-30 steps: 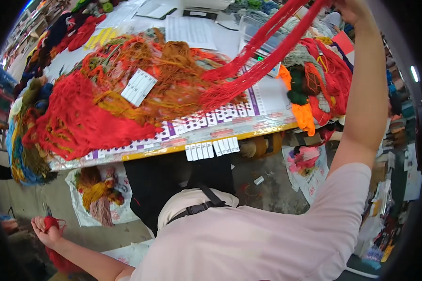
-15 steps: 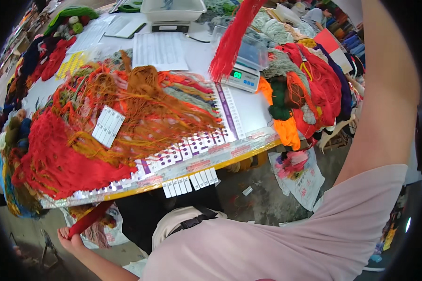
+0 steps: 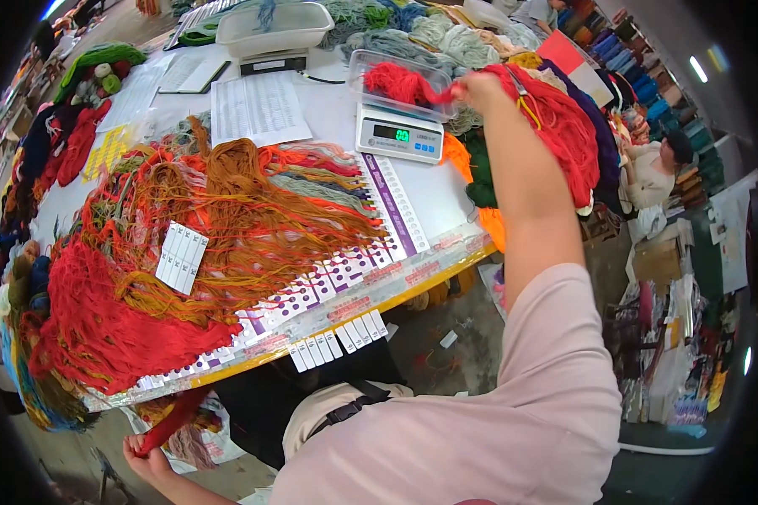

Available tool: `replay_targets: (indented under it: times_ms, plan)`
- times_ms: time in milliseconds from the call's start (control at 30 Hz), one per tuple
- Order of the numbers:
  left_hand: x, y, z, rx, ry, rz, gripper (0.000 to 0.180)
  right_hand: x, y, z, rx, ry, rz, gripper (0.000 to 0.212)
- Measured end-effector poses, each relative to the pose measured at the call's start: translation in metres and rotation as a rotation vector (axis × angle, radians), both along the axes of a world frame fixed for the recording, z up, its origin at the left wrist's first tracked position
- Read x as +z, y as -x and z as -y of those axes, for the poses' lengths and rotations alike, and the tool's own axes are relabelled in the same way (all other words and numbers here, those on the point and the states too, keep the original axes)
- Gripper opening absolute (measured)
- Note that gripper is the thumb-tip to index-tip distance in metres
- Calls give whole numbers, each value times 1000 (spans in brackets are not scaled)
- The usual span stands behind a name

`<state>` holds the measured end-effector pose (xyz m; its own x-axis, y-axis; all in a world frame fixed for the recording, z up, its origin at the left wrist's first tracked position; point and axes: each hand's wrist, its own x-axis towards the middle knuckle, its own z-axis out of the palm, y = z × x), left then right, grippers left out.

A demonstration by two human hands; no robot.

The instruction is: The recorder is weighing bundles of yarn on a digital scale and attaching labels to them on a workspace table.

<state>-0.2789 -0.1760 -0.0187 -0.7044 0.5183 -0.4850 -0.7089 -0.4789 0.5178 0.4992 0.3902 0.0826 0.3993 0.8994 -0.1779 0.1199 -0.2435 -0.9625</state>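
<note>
My right hand [image 3: 478,91] is closed on one end of a bunch of red yarn [image 3: 398,85]. The rest of that bunch lies in a clear plastic tray [image 3: 379,59] on a digital scale [image 3: 396,133] with a lit green display. Down at the lower left, below the table edge, my left hand [image 3: 147,459] grips a hank of red thread [image 3: 177,418]. A large spread of orange, brown and red threads [image 3: 244,181] covers the left of the table, over a white card strip with purple dots [image 3: 387,198].
A second scale with a white tray [image 3: 274,34] stands at the back beside printed sheets [image 3: 259,109]. Red, green and orange skeins [image 3: 556,135] pile up at the right end. White labels [image 3: 337,338] hang off the table's front edge. Another person [image 3: 653,172] is at the far right.
My right hand has come down from overhead to the scale, and the red yarn that hung in the air now lies in the tray. My left hand keeps its hold, slightly lower.
</note>
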Motion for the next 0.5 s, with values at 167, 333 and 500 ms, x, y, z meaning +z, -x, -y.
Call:
replay_targets:
  times_ms: [167, 333, 500]
  plan:
    - [3, 13, -20, -256, -170, -36, 22, -39, -28, 78, -155, -167, -317, 26]
    - [69, 38, -9, -296, -225, -175, 24, -47, -25, 118, -200, 261, -381, 75]
    - [115, -4, -34, 158, 280, -348, 27, -63, -26, 135, -248, 94, -442, 86]
